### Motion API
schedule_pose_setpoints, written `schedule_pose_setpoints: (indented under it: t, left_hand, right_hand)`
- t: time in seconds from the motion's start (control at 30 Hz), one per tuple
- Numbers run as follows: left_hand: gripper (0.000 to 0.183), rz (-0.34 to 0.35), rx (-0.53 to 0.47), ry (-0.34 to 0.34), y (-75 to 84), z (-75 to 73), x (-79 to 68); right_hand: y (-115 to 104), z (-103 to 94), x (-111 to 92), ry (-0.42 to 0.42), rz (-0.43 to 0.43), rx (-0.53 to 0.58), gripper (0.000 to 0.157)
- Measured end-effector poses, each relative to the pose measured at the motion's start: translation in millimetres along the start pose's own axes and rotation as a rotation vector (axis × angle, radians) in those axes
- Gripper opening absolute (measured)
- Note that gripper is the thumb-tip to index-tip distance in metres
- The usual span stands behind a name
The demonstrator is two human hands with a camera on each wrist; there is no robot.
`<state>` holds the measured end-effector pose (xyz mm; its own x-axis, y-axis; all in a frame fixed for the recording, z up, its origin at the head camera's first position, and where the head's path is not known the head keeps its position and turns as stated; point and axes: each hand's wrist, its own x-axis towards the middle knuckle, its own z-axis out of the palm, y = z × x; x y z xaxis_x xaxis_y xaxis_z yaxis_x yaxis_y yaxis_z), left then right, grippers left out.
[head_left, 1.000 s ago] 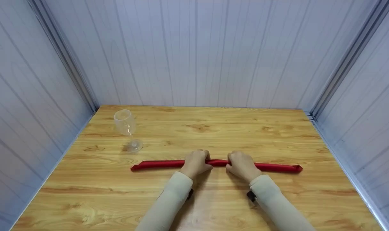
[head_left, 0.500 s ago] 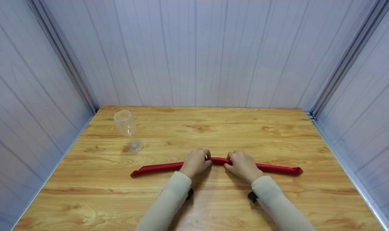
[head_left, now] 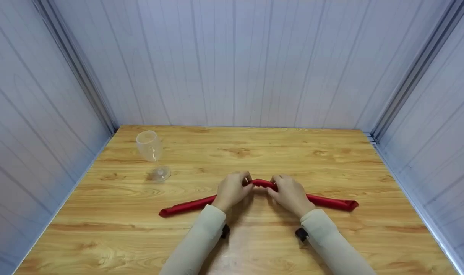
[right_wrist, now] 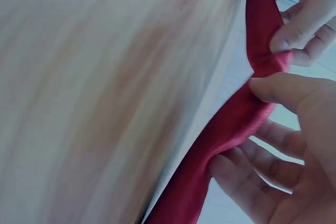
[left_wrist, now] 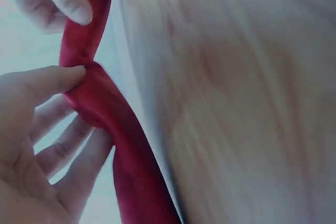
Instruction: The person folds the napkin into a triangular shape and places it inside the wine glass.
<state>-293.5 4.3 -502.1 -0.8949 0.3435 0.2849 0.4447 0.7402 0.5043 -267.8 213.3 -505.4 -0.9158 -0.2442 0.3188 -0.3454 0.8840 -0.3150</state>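
Observation:
A rolled red cloth (head_left: 333,203) with a satin sheen lies crosswise in front of the person. Its middle is lifted and arched between the hands, while both ends slope down toward the tabletop. The left hand (head_left: 231,192) pinches the roll left of its middle, thumb on the near side. Just to the right, the right hand (head_left: 291,195) pinches it the same way. In the left wrist view the cloth (left_wrist: 100,98) narrows at the thumb tip, with fingers behind it. The right wrist view shows the cloth (right_wrist: 226,124) bending between the two thumbs.
A clear stemmed wine glass (head_left: 149,147) stands upright at the back left of the wooden table (head_left: 312,152). White panel walls (head_left: 232,65) close off the back and both sides. Black wrist straps (head_left: 301,234) show below the pale sleeves.
Both hands have raised the cloth's middle and moved it slightly away from the person, bending the straight roll into an arch. The left end has swung nearer the person. The glass has stayed put.

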Motion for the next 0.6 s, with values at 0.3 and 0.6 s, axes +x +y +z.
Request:
schedule_pose_setpoints:
  t: [0.3, 0.6]
  left_hand:
    - [0.010, 0.023, -0.117, 0.124, 6.7, -5.8, 2.7]
    - [0.008, 0.050, -0.299, 0.238, 15.3, -17.8, 6.9]
  right_hand:
    - [0, -4.6, 4, 0.140, -0.053, 0.081, 0.014]
    - [-2, -15.4, 9, 0.271, -0.109, 0.199, 0.010]
